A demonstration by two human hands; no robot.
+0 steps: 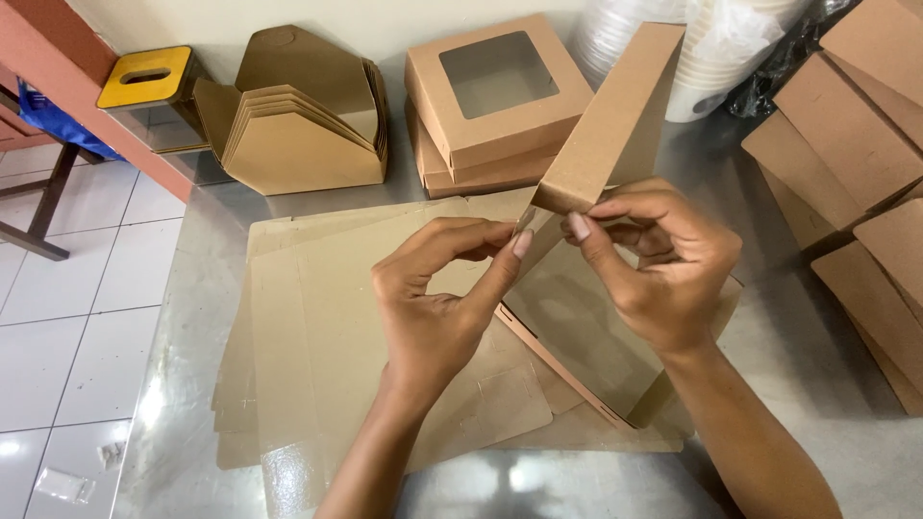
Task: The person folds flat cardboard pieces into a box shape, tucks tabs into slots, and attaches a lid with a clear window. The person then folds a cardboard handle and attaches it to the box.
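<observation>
I hold a brown cardboard box lid (615, 115) with a clear window panel, tilted up on edge over the table. My left hand (437, 298) pinches its near corner flap between thumb and fingers. Across from it, my right hand (654, 264) grips the same corner from the right side. Under both hands lies a pile of flat unfolded brown cardboard blanks (317, 336) on the shiny metal table (183, 384).
A stack of folded window boxes (495, 101) stands at the back centre. Nested open brown takeaway boxes (293, 125) sit at the back left, beside a yellow-topped bin (149, 82). More flat brown boxes (856, 144) lie at the right, white cup stacks (711, 48) behind.
</observation>
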